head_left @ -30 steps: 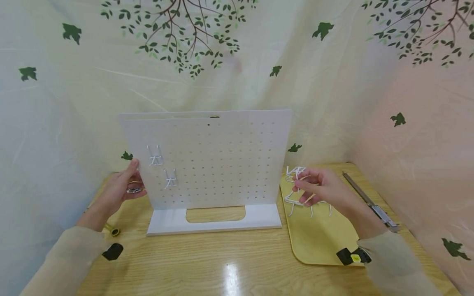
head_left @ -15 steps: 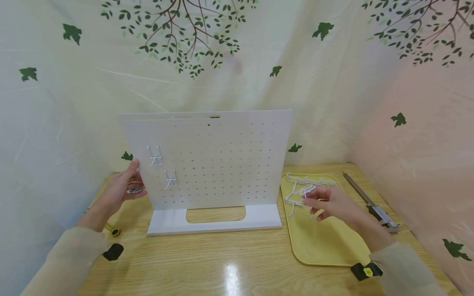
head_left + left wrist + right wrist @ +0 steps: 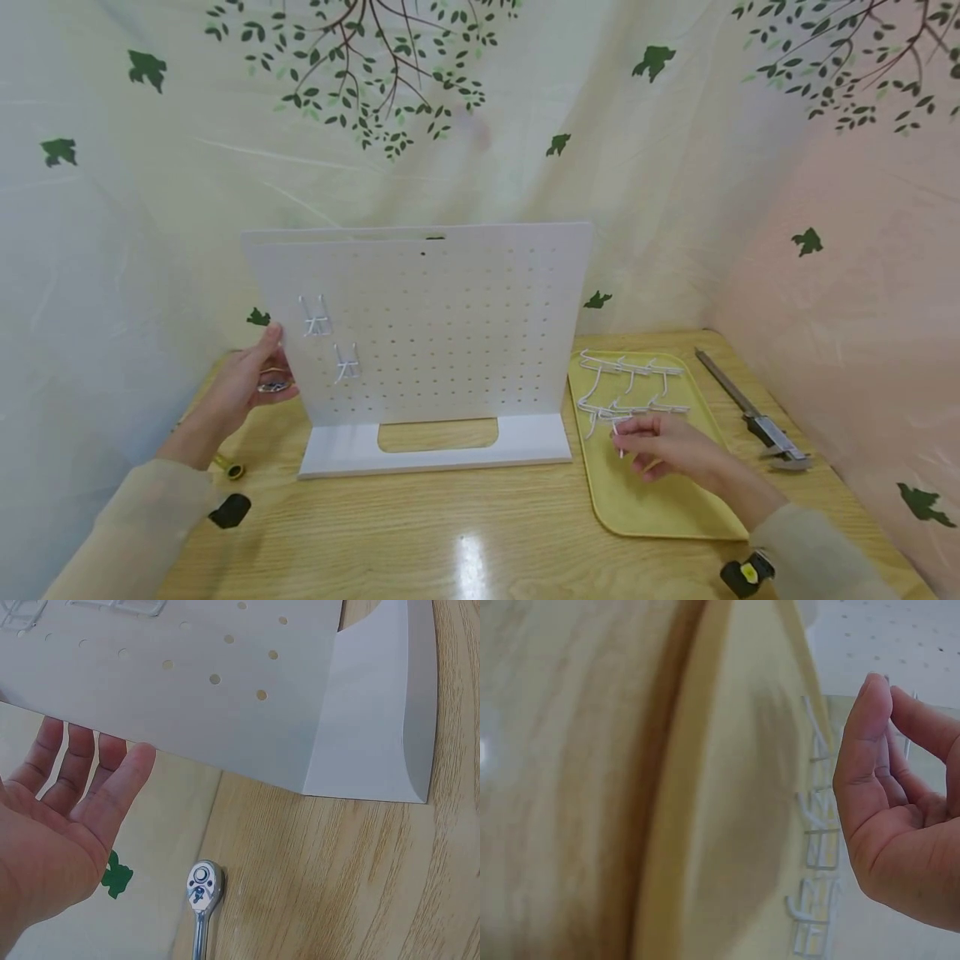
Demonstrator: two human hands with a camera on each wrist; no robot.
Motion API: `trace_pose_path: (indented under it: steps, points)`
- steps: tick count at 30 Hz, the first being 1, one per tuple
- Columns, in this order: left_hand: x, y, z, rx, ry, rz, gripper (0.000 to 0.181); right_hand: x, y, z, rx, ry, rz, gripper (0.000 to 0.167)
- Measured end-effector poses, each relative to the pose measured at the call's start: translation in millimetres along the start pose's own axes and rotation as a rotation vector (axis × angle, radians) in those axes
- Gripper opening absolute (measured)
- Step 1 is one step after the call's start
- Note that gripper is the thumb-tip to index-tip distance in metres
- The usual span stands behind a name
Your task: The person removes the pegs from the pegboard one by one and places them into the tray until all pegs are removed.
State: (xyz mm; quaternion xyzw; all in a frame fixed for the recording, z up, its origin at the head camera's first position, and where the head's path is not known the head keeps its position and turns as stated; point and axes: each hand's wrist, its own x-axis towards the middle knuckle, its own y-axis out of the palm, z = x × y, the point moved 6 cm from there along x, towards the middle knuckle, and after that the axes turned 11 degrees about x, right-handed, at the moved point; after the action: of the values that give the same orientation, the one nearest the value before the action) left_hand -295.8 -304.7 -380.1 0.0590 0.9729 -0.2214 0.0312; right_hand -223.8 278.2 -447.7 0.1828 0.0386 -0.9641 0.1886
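A white pegboard point(image 3: 450, 325) stands upright on its white base point(image 3: 435, 461). Two white wire hooks, an upper one point(image 3: 316, 325) and a lower one point(image 3: 346, 367), hang on its left side. My left hand point(image 3: 243, 379) holds the board's left edge, its thumb on the near side and fingertips partly hidden behind the edge. Over the yellow tray point(image 3: 645, 508), my right hand point(image 3: 667, 446) pinches a white wire hook point(image 3: 619, 450) between thumb and forefinger, most of it hidden. More white wire hooks point(image 3: 652, 368) lie in two rows at the tray's far end.
A caliper point(image 3: 753, 417) lies right of the tray. Behind my left hand a ratchet wrench point(image 3: 202, 881) lies near the table's left edge, with a brass-coloured cylindrical piece point(image 3: 231, 468) nearer me. A leaf-patterned curtain point(image 3: 480, 167) encloses the wooden table point(image 3: 390, 533).
My right hand has drawn back toward me from the far hooks, carrying a wire hook down to the near row. My left hand and the pegboard have stayed put.
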Motion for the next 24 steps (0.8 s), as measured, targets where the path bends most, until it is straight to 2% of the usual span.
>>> trace_pose_path:
  steps: [9,24]
  points:
    - [1.1,-1.1,2.2,0.001,-0.010,0.000,0.070,3.5,0.5,-25.2,0.025,0.037,0.010,0.040]
    - [2.0,-0.6,2.2,0.012,-0.011,0.008,0.071,1.6,4.8,-34.2,0.025,0.060,0.001,0.040]
